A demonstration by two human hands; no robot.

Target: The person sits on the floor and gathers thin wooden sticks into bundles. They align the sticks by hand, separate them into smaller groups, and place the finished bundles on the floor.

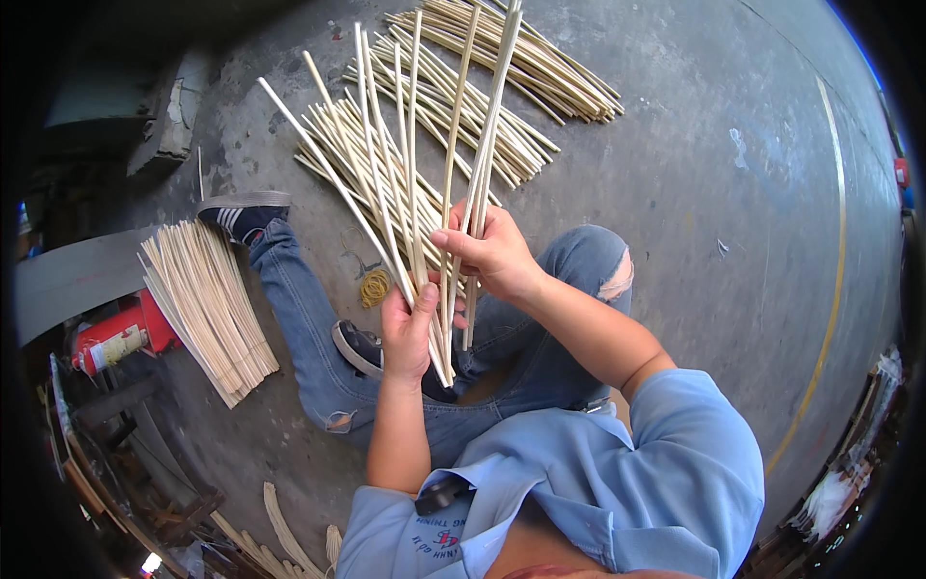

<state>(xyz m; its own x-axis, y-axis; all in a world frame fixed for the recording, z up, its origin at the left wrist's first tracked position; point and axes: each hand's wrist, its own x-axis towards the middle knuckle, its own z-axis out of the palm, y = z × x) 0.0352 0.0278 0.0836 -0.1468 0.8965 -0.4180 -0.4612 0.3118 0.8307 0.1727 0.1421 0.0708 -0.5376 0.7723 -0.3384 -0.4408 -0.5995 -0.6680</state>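
Note:
My left hand [408, 323] is closed round the lower ends of several long pale rattan-like sticks [374, 145], which fan out away from me. Just above and to the right, my right hand [492, 253] grips a tighter bunch of similar sticks [494, 106], its thumb lying across them. The two bunches cross near my hands, over my bent legs. Beyond them on the floor lie loose piles of the same sticks, a middle pile [516, 145] and a farther pile [569, 72]. Parts of the nearest pile are hidden behind the held sticks.
Left of my outstretched leg lies a neat stack of sticks [217, 314], beside a red fire extinguisher [121, 333]. A coil of yellow rubber bands [374, 288] rests by my shin. A yellow line [831, 318] runs along the grey floor at right. More sticks [285, 526] lie at lower left.

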